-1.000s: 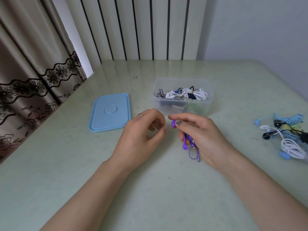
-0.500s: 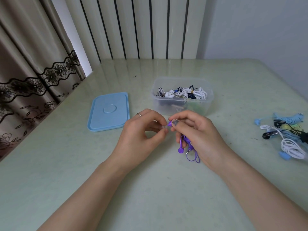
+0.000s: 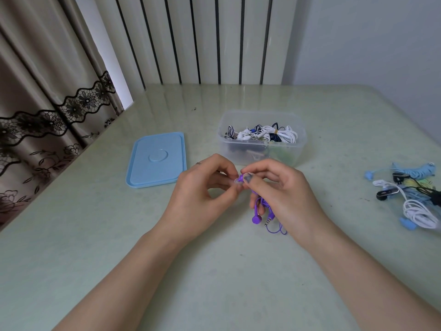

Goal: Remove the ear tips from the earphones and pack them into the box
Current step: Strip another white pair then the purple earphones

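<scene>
The lid (image 3: 156,160) lies off to the left, leaving the box (image 3: 262,137) just beyond the hands open for packing. The left hand (image 3: 200,198) pinches the clear ear tip (image 3: 238,180) to pull it; the right hand (image 3: 284,194) clamps the purple earphones (image 3: 260,209) steady. More earphones (image 3: 415,194) wait far right

One head-worn wide-angle view, looking forward and down.

The camera sits above the near edge of the counter (image 3: 95,235) and faces across it toward the radiator (image 3: 202,39) and wall at the top of the frame. Both forearms enter from the bottom corners, and the hands (image 3: 241,194) meet close to the lens at frame centre. The curtain (image 3: 40,103) fills the upper left. Straight lines bow toward the edges. No second view is given.
</scene>
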